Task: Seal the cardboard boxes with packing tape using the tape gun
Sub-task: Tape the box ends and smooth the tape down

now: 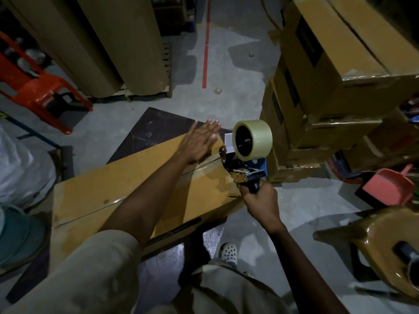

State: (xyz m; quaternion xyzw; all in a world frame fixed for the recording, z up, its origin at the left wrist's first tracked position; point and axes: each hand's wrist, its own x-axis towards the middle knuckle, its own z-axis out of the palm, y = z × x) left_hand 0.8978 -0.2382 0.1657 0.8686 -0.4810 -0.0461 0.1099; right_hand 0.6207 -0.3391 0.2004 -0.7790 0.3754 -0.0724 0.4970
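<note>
- My left hand (199, 141) lies flat on the long, brown cardboard box (127, 193), fingers straight and close together, palm pressing down near the far end.
- My right hand (260, 200) is clenched round the black handle of the blue-framed tape gun (248, 171), knuckles towards me.
- The tape gun sits at the right-hand edge of the box, just beside my left hand. Its brass-coloured front plate is down by the seam, but I cannot tell whether it touches the cardboard.
- On the gun is a fat roll of pale, translucent packing tape (252, 139) on a black hub, standing well above the box top.
- The box lies flat in front of me, angled away to the right. A seam runs along its top, and a glossy strip shows by my left wrist.
- A small white label (228, 141) is on the box beyond my fingertips.
- The box rests on a dark board (154, 130) that sticks out past its far end.
- To the right, touching nothing I hold, is a stack of closed brown cardboard boxes (317, 87).
- Around on the grey floor: a red plastic stool (38, 87) at the left and a pink plastic dustpan (387, 189) at the right.
</note>
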